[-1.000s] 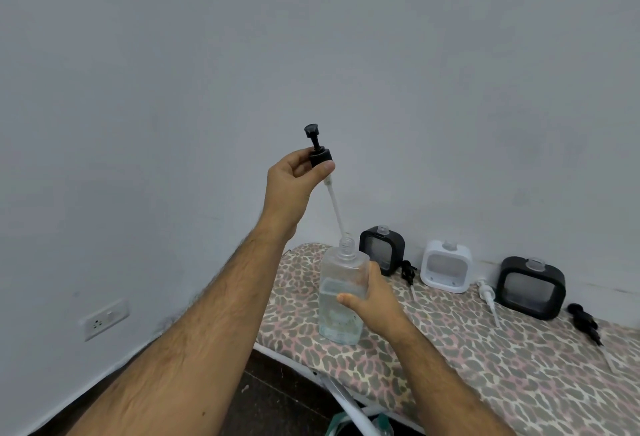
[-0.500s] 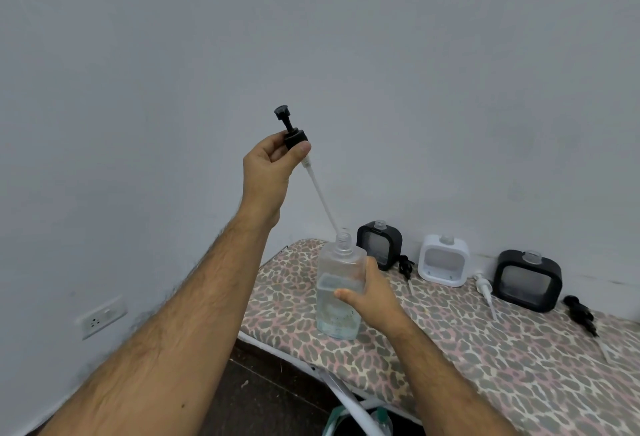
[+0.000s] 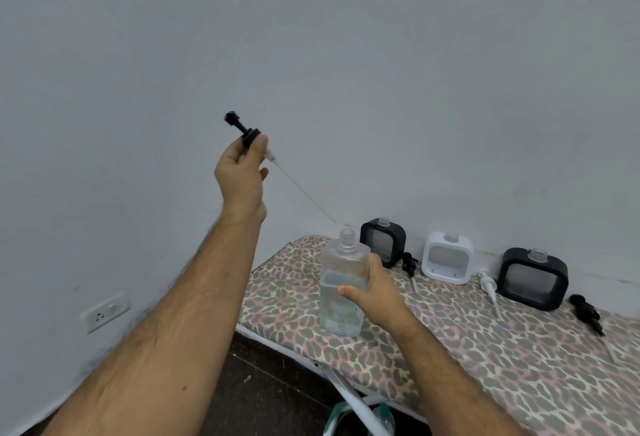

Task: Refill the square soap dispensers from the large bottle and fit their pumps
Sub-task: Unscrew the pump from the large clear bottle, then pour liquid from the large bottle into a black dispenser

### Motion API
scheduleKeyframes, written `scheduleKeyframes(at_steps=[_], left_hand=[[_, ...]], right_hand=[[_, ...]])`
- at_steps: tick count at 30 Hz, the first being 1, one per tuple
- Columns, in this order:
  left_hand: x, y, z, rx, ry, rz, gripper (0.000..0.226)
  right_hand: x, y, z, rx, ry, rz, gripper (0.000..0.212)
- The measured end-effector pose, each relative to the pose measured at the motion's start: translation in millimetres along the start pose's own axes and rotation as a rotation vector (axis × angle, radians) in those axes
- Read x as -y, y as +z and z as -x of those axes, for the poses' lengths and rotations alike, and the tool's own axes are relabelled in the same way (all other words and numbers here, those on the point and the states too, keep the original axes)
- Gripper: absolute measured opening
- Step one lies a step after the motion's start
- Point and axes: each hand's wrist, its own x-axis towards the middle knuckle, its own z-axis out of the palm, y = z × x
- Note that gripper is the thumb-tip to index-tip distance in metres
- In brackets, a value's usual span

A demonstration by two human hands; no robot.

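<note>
- Low on the wall at far left: white socket (image 3: 104, 312).
- Raised above the left end of the board: left hand (image 3: 241, 175), fingers pinched on the black collar of a pump (image 3: 250, 136), pump tilted, head up-left, clear dip tube running down-right with its tip just above the bottle's mouth.
- Upright near the left end of the leopard-print ironing board (image 3: 485, 359): large clear bottle (image 3: 343, 283), neck uncovered, partly full of clear liquid.
- Wrapped around the bottle's right side: right hand (image 3: 375, 292), thumb across the front.
- In a row along the wall: black dispenser (image 3: 382, 243), loose black pump (image 3: 409, 261), white dispenser (image 3: 447, 258), white pump (image 3: 488, 288), larger black dispenser (image 3: 533, 278), another black pump (image 3: 587, 312).
- All three dispensers without pumps.
</note>
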Motion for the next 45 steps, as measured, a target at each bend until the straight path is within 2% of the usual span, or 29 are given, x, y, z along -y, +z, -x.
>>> scheduleKeyframes(at_steps=[4, 7, 9, 13, 17, 21, 29, 38, 45], left_hand=[[6.8, -26.0, -17.7, -0.133, 0.001, -0.019, 0.026], [22.5, -43.0, -28.7, -0.168, 0.016, -0.118, 0.024], [36.6, -50.4, -33.4, -0.150, 0.008, -0.237, 0.029], [73.8, -68.3, -37.9, -0.115, -0.072, -0.512, 0.024], [111.1, -82.1, -28.9, -0.099, -0.171, -0.710, 0.031], [141.8, -82.7, -13.2, -0.014, -0.265, -0.904, 0.043], [178.2, -79.3, 12.5, 0.124, -0.375, -1.100, 0.034], [205.1, -79.9, 23.3, 0.124, -0.398, -1.383, 0.029], [204.3, -80.5, 31.4, 0.152, -0.380, -1.450, 0.032]], right_hand=[[-2.1, 0.6, 0.3, 0.006, 0.005, -0.001, 0.066], [-4.4, 2.3, -1.0, 0.012, 0.010, 0.005, 0.066], [-3.3, 1.0, -0.4, 0.003, 0.009, 0.007, 0.068], [-3.0, 1.3, -1.3, 0.000, 0.004, 0.007, 0.072], [-5.5, 1.8, -1.2, -0.002, -0.001, -0.002, 0.071], [-8.5, 1.5, -2.7, 0.001, -0.011, -0.005, 0.068], [-15.0, 2.3, -3.8, -0.010, -0.026, -0.022, 0.062], [-19.1, 3.8, -5.7, -0.014, -0.015, -0.045, 0.064], [-16.0, 3.4, -4.4, -0.004, -0.008, -0.035, 0.062]])
